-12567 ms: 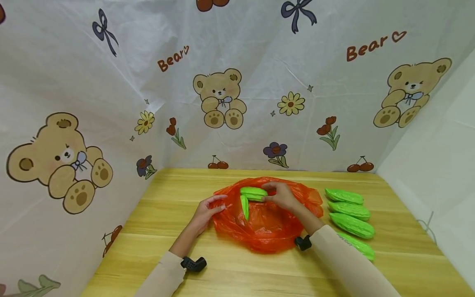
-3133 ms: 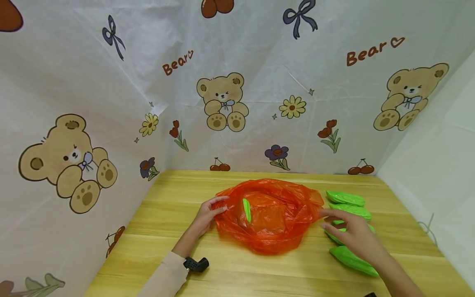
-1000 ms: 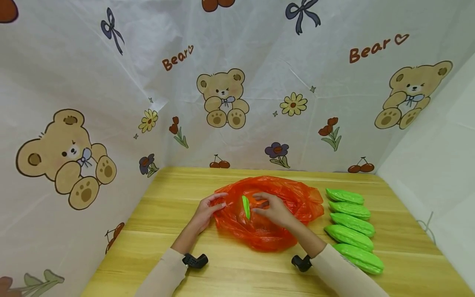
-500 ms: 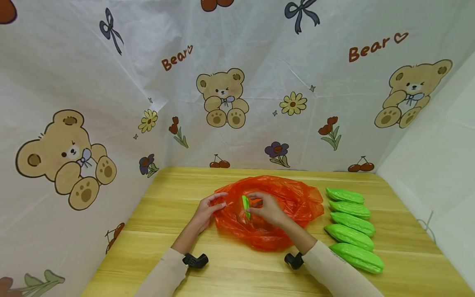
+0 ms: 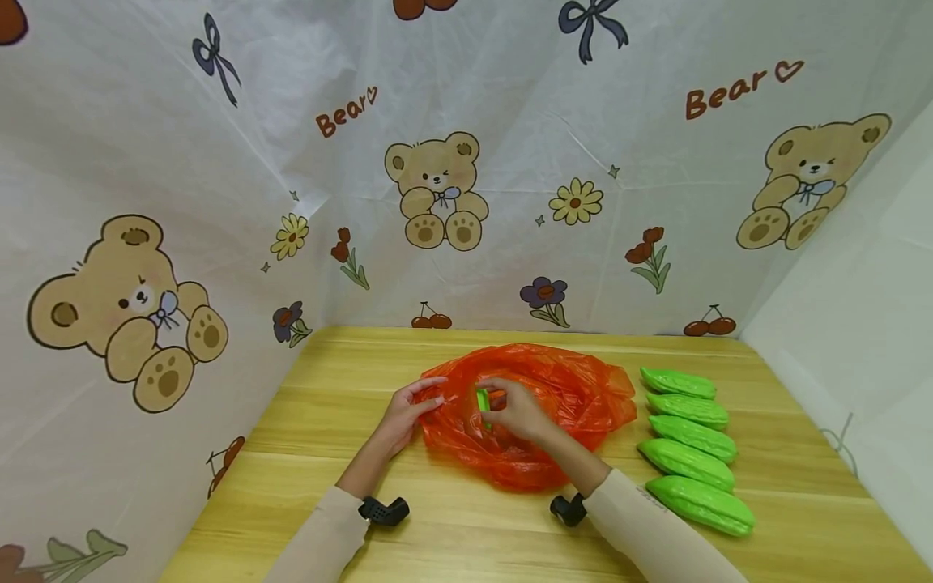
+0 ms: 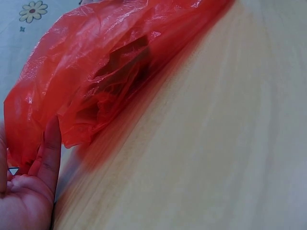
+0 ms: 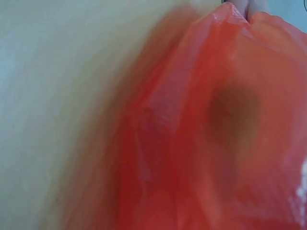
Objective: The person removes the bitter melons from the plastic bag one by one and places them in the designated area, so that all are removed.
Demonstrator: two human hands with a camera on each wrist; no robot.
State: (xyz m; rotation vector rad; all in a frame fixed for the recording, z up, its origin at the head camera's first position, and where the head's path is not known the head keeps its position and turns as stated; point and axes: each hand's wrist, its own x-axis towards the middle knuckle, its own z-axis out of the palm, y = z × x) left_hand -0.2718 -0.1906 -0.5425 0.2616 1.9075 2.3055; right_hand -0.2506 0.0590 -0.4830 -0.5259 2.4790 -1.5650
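A crinkled red plastic bag [image 5: 525, 474] lies spread on the table, its mouth facing up. At its left rim, my left hand [image 5: 401, 414] holds the plastic between thumb and fingers; the left wrist view also has this hand [image 6: 36, 187] against the bag [image 6: 86, 72]. My right hand [image 5: 519, 411] reaches into the mouth, thumb and fingers around a bright green bitter melon [image 5: 483, 399], mostly hidden by the fingers and plastic. In the right wrist view the red bag [image 7: 192, 158] fills much of the picture, blurred.
Several green bitter melons [image 5: 688, 458] lie in a column on the table right of the bag. The wooden tabletop [image 5: 466, 534] runs back to a white bear-print cloth [image 5: 510, 283]. A thin loop of cord [image 5: 841, 444] shows by the right wall.
Several seconds ago my right hand lifted a melon from the bag; later it was at the column on the right. Since then it has returned into the bag and closed around the melon there.
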